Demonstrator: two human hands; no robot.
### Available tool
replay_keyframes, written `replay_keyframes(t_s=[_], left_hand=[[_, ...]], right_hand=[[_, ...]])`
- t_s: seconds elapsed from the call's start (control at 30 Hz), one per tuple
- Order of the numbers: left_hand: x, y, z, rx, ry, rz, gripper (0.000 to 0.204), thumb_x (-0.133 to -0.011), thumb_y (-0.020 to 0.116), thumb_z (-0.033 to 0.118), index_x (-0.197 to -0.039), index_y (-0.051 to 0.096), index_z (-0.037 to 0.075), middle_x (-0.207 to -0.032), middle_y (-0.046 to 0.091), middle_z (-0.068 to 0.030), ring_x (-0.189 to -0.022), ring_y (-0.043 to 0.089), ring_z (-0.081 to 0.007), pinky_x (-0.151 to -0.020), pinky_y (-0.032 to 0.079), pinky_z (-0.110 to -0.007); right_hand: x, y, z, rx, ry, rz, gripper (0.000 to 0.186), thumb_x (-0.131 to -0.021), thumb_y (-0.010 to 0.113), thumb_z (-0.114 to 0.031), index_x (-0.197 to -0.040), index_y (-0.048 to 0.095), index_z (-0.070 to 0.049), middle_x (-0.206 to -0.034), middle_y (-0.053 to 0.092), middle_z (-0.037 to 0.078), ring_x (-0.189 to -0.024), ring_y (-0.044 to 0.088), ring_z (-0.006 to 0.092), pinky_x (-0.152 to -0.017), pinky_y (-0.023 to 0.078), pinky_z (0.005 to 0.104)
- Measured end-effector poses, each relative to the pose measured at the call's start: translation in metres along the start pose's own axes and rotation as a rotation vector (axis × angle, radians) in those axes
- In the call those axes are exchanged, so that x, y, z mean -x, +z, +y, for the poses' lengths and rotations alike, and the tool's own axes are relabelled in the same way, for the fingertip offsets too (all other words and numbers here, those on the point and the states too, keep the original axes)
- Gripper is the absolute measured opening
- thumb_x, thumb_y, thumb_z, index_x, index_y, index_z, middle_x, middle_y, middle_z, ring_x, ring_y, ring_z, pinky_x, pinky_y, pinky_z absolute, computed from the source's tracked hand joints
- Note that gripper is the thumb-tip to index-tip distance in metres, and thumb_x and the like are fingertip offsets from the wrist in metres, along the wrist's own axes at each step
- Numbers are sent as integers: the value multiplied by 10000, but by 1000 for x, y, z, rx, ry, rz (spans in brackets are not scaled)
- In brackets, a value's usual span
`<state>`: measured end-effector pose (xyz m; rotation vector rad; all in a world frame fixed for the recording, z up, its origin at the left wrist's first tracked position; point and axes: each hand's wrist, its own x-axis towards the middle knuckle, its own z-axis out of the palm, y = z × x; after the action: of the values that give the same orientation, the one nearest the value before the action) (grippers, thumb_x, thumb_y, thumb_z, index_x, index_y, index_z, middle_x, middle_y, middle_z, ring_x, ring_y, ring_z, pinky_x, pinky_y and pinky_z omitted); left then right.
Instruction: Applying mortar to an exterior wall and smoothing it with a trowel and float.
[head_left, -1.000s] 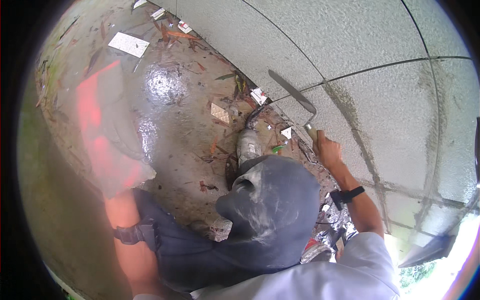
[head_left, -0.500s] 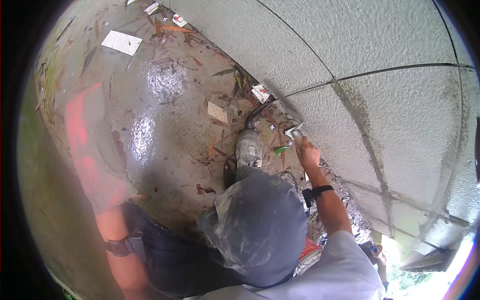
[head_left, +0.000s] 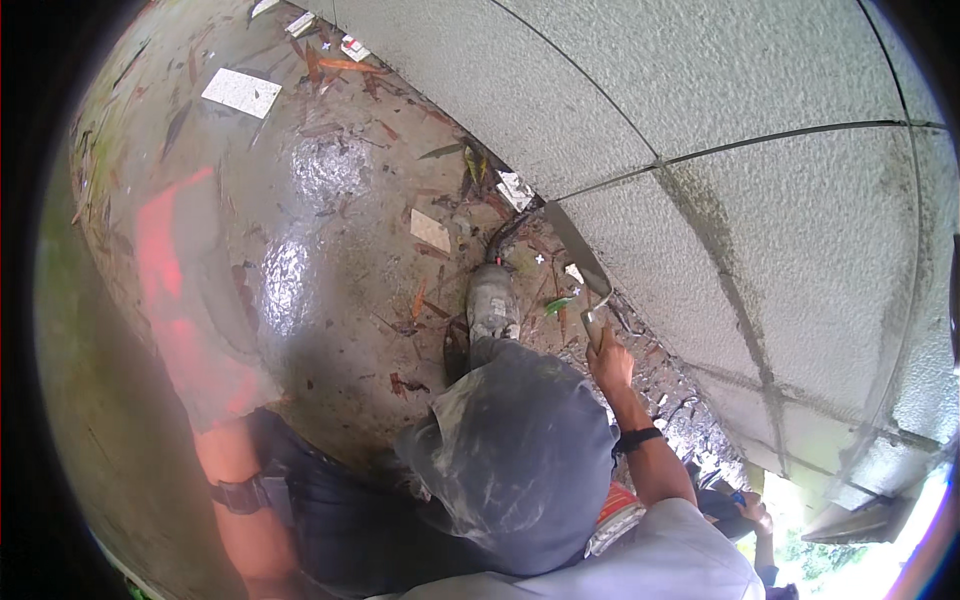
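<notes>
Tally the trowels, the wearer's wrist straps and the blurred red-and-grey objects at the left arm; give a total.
Trowel: 1, in the right hand
Wrist straps: 2, one per arm
Blurred red-and-grey object: 1
Total: 4

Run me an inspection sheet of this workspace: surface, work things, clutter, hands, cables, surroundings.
Surface: ground shiny, wet-looking.
Work things: trowel near the lower edge of the grey panelled wall, contact unclear; blurred red-and-grey thing at the left forearm's end.
Clutter: white rectangular piece, beige piece, scattered leaves.
Hands: right hand closed around the trowel's handle; left hand's grip cannot be made out.
Cables: dark curved strip beyond the shoe; cannot tell if it is one.
Surroundings: another person's hand and greenery, lower right.
</notes>
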<state>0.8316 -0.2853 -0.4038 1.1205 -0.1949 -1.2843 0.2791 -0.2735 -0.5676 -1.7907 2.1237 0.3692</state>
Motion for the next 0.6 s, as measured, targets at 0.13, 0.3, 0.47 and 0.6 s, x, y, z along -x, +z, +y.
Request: replay_keyframes(t_s=[0.13,0.3,0.47,0.6], left_hand=[[-4,0,-9,25,-15,-33,375,-925,528,360,-1093,520,26,-755,444,18,-572,403,-66,-463,334,-202],[1,-8,12,32,-3,-53,407,-920,519,399,-1082,543,26,-760,472,7,-577,415,-72,-469,337,-210],[21,39,11,-103,66,171,434,-917,516,431,-1079,547,29,-752,464,10,-576,411,-72,-471,336,-214],[25,52,5,-107,92,172,431,-920,513,432,-1074,540,30,-749,454,11,-576,406,-77,-473,333,-220]], right_hand=[[-13,11,-24,77,-105,-69,398,-842,602,-262,-1170,487,-69,-793,649,242,-754,649,415,-662,498,529],[-11,-20,-45,146,-289,-88,360,-854,583,-218,-1151,453,-62,-847,663,219,-757,665,402,-657,507,533],[-37,-41,-28,253,-140,-37,423,-866,546,-183,-1244,407,-55,-931,679,214,-793,672,410,-686,523,527],[-34,-22,-48,188,-27,-84,448,-853,535,-131,-1269,404,-31,-910,668,239,-791,662,429,-696,519,530]])
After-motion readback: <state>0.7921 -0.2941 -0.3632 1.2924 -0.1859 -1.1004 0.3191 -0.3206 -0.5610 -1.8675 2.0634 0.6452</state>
